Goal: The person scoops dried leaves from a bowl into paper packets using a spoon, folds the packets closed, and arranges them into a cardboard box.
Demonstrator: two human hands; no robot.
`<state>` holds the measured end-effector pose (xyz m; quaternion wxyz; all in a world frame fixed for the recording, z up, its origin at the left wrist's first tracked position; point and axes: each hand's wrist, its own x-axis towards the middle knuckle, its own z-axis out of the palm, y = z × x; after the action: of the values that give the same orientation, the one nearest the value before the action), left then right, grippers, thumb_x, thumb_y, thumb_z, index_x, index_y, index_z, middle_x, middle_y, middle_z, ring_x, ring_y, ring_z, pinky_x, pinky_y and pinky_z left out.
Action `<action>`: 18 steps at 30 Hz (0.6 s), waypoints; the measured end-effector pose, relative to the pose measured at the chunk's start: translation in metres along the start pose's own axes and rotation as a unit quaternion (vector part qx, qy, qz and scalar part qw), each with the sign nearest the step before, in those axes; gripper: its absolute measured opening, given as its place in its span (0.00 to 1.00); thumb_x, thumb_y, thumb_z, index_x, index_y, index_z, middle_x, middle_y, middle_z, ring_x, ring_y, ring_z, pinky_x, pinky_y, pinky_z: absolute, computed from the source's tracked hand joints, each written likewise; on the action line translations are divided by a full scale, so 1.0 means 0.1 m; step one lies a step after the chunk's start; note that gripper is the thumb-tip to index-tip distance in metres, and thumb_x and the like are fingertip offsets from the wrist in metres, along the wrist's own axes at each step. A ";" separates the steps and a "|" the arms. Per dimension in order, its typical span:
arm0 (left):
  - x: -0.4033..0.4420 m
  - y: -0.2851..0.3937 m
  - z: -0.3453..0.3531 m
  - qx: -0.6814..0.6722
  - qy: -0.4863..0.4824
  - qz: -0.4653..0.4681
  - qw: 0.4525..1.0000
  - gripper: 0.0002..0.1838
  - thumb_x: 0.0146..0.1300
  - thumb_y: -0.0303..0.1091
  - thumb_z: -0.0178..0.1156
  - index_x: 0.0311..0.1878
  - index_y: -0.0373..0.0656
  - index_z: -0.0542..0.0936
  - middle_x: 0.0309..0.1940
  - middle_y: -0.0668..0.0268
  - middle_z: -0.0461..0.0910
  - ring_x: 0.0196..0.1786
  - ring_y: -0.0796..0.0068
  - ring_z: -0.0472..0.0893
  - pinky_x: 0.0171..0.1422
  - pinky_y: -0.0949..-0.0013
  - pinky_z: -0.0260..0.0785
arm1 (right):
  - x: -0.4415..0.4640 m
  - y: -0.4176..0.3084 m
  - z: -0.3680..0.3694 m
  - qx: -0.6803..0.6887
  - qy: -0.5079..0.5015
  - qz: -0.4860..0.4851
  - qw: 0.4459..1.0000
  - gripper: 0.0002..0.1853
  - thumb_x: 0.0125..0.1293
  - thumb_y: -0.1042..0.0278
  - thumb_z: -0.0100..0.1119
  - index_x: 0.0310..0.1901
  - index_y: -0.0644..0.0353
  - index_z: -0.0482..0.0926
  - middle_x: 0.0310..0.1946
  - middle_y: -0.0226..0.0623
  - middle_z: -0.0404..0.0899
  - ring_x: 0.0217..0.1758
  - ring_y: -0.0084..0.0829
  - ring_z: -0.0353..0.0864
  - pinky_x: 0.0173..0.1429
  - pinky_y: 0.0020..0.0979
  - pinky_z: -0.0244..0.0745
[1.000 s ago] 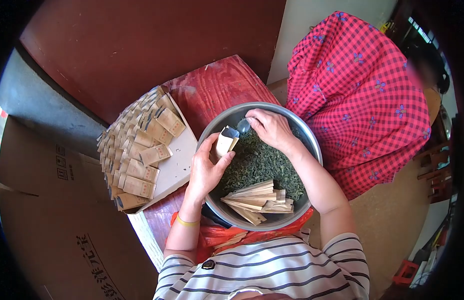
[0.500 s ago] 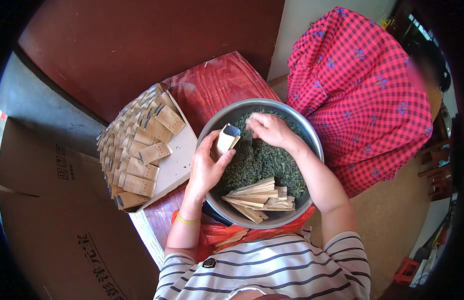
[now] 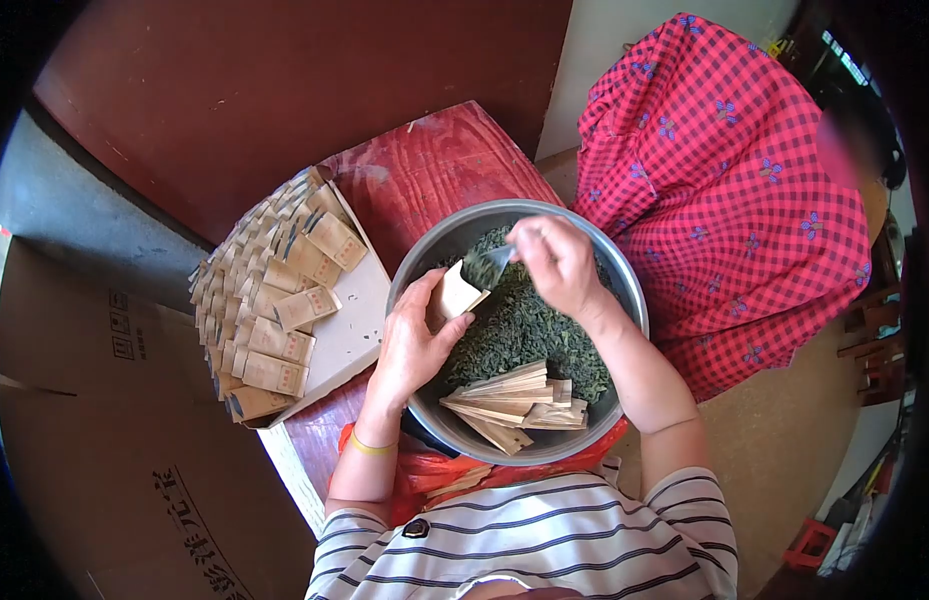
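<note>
My left hand [image 3: 409, 335] is wrapped round a small kraft paper bag [image 3: 454, 297], its mouth tilted up to the right. My right hand [image 3: 556, 262] grips a small scoop [image 3: 501, 255], slightly blurred, whose tip meets the bag's mouth. Dark green dried leaves, looking like tea, lie on the scoop at that opening. Both hands are over a metal basin [image 3: 638, 310] holding more of the loose leaves [image 3: 549, 340]. Flat, empty-looking paper bags [image 3: 504, 393] lie fanned in the basin's near side.
Left of the basin, a shallow cardboard tray [image 3: 356, 318] holds many upright or leaning paper bags [image 3: 269, 290]. Both stand on a red wooden table [image 3: 434, 160]. A large carton [image 3: 114, 440] is at left. A person in red checked cloth [image 3: 724, 200] is at right.
My right hand has lifted the scoop out of the leaves up to the bag's mouth. My left hand has tilted the bag further towards it.
</note>
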<state>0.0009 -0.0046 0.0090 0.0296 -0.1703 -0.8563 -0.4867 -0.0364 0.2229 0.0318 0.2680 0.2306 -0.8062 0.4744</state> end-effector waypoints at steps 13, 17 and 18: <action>0.01 0.02 0.00 -0.015 0.017 -0.012 1.000 0.32 0.57 0.30 0.73 0.64 0.36 0.74 0.54 0.52 0.82 0.58 0.62 0.81 0.65 0.62 0.71 | 0.04 0.07 -0.06 -0.183 0.003 -0.086 0.979 0.06 0.68 0.66 0.61 0.35 0.57 0.78 0.27 0.37 0.82 0.31 0.40 0.83 0.42 0.40 0.73; 0.02 0.02 0.01 -0.042 0.016 -0.013 0.999 0.31 0.58 0.30 0.73 0.64 0.36 0.74 0.53 0.54 0.83 0.57 0.66 0.81 0.64 0.63 0.71 | -0.15 0.26 0.11 -0.244 -0.153 -0.003 0.958 0.08 0.70 0.63 0.58 0.36 0.57 0.79 0.28 0.43 0.83 0.36 0.44 0.85 0.49 0.45 0.73; 0.01 0.03 0.00 -0.050 0.017 -0.016 0.998 0.31 0.58 0.29 0.73 0.64 0.36 0.74 0.52 0.55 0.83 0.57 0.67 0.81 0.64 0.64 0.71 | -0.18 0.26 0.17 -0.233 -0.196 0.015 0.953 0.07 0.70 0.63 0.57 0.36 0.57 0.79 0.28 0.43 0.84 0.37 0.45 0.85 0.50 0.45 0.74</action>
<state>0.0008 -0.0031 0.0112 0.0281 -0.1494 -0.8331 -0.5318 -0.0429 0.2218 -0.0036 0.1442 0.2379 -0.9343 0.2231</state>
